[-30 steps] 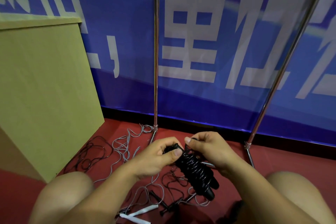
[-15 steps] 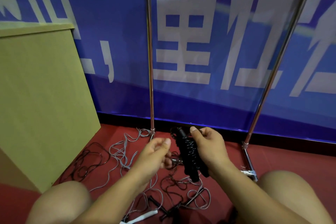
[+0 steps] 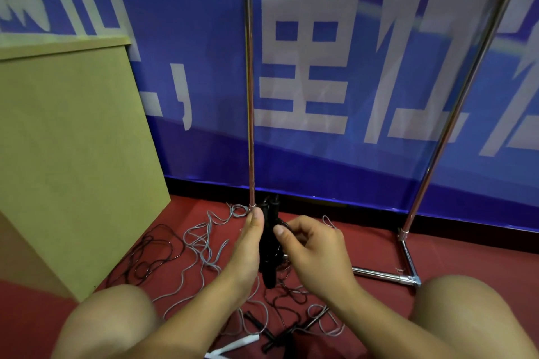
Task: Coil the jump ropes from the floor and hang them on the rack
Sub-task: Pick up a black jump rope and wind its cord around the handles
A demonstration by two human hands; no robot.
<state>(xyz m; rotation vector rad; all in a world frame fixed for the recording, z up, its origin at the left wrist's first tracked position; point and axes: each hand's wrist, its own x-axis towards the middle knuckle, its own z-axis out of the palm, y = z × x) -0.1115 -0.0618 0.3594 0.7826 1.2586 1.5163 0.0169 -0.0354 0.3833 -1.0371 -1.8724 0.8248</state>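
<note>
The top of the chrome tube rack (image 3: pixel 249 102) is cut off by the frame edge. The coiled black jump rope bundle (image 3: pixel 269 245) is largely hidden between both hands, upright, above the red floor (image 3: pixel 455 253). The left hand (image 3: pixel 248 245) lies along its side, fingers hidden, grip unclear. The right hand (image 3: pixel 315 251) curls around the bundle. Loose grey rope (image 3: pixel 204 242) and loose black rope (image 3: pixel 151 251) sprawl tangled on the floor.
</note>
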